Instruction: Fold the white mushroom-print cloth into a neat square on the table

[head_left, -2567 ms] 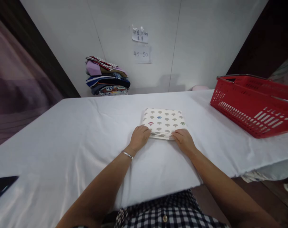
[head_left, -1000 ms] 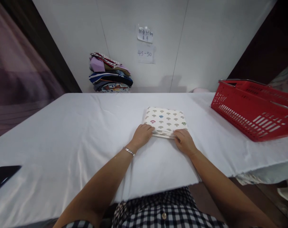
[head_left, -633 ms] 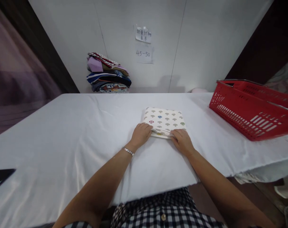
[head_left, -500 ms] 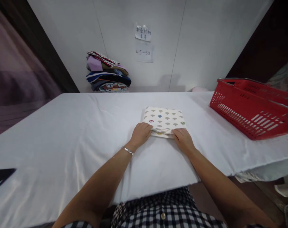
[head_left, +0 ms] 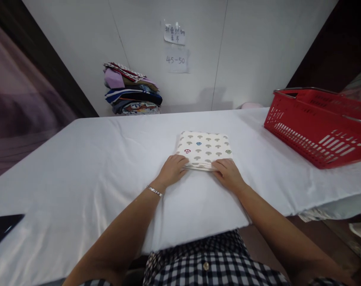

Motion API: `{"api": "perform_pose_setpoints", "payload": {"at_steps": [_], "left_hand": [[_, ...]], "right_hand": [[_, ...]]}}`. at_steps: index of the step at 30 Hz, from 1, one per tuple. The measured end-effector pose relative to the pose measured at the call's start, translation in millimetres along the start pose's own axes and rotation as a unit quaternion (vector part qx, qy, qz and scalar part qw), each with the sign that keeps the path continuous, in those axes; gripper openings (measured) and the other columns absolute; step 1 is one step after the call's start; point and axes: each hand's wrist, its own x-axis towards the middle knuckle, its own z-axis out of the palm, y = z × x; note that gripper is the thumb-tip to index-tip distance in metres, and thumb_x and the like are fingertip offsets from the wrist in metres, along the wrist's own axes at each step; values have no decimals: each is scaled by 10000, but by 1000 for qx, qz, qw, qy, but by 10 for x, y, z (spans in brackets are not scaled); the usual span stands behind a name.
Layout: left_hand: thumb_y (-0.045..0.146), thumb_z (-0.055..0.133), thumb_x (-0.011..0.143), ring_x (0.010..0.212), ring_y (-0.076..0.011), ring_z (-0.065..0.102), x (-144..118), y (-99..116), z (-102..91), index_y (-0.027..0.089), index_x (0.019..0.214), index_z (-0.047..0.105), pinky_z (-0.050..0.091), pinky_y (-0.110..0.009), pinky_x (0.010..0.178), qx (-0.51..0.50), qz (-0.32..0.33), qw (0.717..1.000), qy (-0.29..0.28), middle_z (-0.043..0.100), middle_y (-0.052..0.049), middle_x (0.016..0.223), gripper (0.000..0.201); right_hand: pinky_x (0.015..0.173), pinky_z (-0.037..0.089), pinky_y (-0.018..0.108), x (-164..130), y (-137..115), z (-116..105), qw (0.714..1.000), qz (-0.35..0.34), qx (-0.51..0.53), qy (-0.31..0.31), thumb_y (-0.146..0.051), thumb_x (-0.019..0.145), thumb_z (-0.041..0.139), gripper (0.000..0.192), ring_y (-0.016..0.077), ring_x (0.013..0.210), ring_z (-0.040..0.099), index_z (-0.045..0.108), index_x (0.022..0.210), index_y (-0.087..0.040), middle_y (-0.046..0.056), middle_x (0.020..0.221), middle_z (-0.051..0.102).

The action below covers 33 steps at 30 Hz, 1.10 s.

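Folded cloth with the little mushroom print is sitting flat on the white surface, roughly in the middle and a bit toward the far side, right in front of the person. Going left to right: there's a dark phone at the near left edge, well apart from everything, then a stack of folded clothes way back against the wall. Next comes the left hand with a bracelet on the wrist, fingers curled down onto the near left corner of the cloth and touching it, looks like a light pinch or press at the edge, can't really tell if anything's tucked under. The right hand does the same thing at the near right corner, fingers bent onto the layered edge. So both hands are set apart from each other, one on each near corner, and the cloth lies straight ahead of them, away from the body, with its long side running left to right between the two hands. Neither hand is really closer, they're about even. Off to the far right there's a red basket on the same surface, well apart from the cloth and nearer the right hand's side.
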Motion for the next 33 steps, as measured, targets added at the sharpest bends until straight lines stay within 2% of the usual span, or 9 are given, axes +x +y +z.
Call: {"api": "perform_pose_setpoints", "payload": {"at_steps": [7, 13, 17, 21, 24, 28, 33], "left_hand": [[194, 535, 845, 984, -213, 540, 28, 18, 52, 211, 1033, 572, 424, -368, 830, 35, -20, 999, 21, 624, -52, 1040, 192], [222, 509, 868, 969, -220, 558, 43, 15, 74, 203, 1036, 581, 437, -364, 799, 52, -20, 997, 51, 640, -63, 1008, 184], [205, 509, 856, 1116, -227, 513, 52, 18, 73, 214, 1108, 560, 423, -384, 902, 43, -22, 998, 44, 600, -76, 1160, 257], [231, 522, 853, 1307, -238, 363, 52, -3, 75, 210, 1310, 425, 337, -409, 1048, 32, -22, 999, 31, 465, -65, 1378, 467], [258, 480, 886, 1335, -238, 333, 47, -49, 91, 212, 1323, 419, 308, -432, 1076, 27, -21, 999, 25, 462, -58, 1390, 444], [283, 441, 915, 1262, -226, 446, 61, -92, 99, 225, 1199, 530, 376, -423, 1027, 5, -25, 999, 25, 564, -59, 1287, 303], [280, 441, 920, 1252, -204, 461, 119, -68, 55, 238, 1198, 519, 444, -366, 970, -12, -52, 998, 31, 549, -36, 1310, 291]], "right_hand": [[847, 366, 380, -10, -31, -7, 999, 19, -29, -4, -88, 847, 421, 347, 228, 970, 518, 565, 1136, -216, 81, 1048, 616], [849, 364, 374, -7, -12, -20, 998, 25, -37, 34, -141, 891, 392, 313, 220, 957, 525, 564, 1144, -208, 81, 1038, 634], [880, 350, 388, -21, 16, -18, 996, 50, -64, 25, -196, 898, 416, 306, 237, 1002, 515, 553, 1172, -194, 91, 1074, 630], [921, 336, 404, -75, 73, -11, 994, 68, -84, 28, -271, 908, 443, 324, 252, 1061, 517, 539, 1200, -170, 111, 1134, 625], [967, 319, 414, -111, 121, -12, 995, 61, -76, 25, -263, 920, 428, 315, 240, 1116, 517, 542, 1200, -176, 107, 1160, 631], [976, 337, 422, -63, 180, -109, 998, 61, -27, -21, -259, 928, 412, 289, 224, 1123, 537, 561, 1172, -219, 75, 1164, 640], [872, 443, 368, 119, 256, -348, 991, 54, 49, -113, -231, 907, 423, 280, 198, 968, 617, 592, 1130, -240, 48, 1083, 672]]}}
